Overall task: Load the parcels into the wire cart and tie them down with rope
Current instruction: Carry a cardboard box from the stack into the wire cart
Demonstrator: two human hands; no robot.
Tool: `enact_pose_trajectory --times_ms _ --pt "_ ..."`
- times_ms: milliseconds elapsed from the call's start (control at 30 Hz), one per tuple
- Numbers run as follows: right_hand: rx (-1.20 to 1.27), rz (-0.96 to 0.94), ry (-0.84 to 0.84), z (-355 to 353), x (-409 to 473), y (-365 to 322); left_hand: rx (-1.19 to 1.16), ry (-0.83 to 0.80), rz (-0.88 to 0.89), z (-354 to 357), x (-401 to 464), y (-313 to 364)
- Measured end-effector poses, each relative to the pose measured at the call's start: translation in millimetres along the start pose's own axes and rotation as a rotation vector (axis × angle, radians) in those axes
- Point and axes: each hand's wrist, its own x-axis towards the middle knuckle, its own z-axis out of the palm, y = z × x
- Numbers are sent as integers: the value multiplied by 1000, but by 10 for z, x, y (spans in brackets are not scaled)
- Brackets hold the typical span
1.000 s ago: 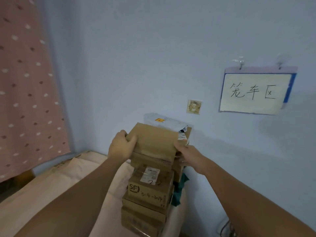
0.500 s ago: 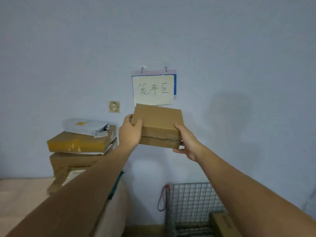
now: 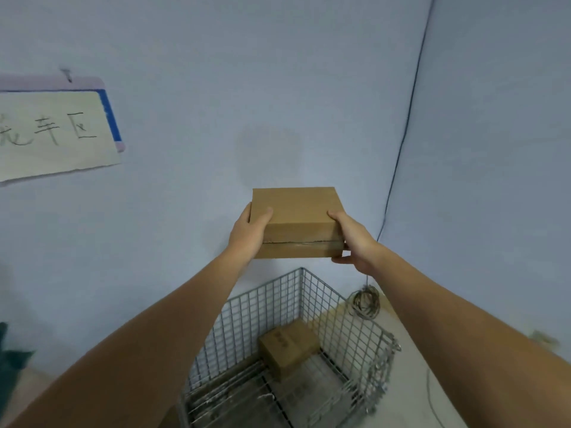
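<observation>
I hold a flat brown cardboard parcel (image 3: 296,220) in the air with both hands, above the back corner of the wire cart (image 3: 309,301). My left hand (image 3: 250,233) grips its left edge, thumb on top. My right hand (image 3: 352,239) grips its right edge, fingers underneath. The cart stands below in the corner of the room; one small brown box (image 3: 287,347) lies on its floor. A coil of rope (image 3: 366,301) lies on the floor just right of the cart, by the wall.
A handwritten paper sign (image 3: 52,131) hangs on the blue wall at left. A thin dark cable (image 3: 404,137) runs down the wall corner toward the rope coil. Dark green cloth (image 3: 12,362) shows at the left edge.
My view has swung right, away from the parcel stack, which is out of sight now. The held parcel has travelled with my hands to a spot over the wire cart.
</observation>
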Motion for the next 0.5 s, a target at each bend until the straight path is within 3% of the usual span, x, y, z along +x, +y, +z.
enact_pose_trajectory --times_ms 267,500 --pt "12 72 158 -1148 396 301 -14 -212 6 1268 575 -143" --pt "20 112 115 -1920 964 506 -17 -218 -61 2061 1019 -394"
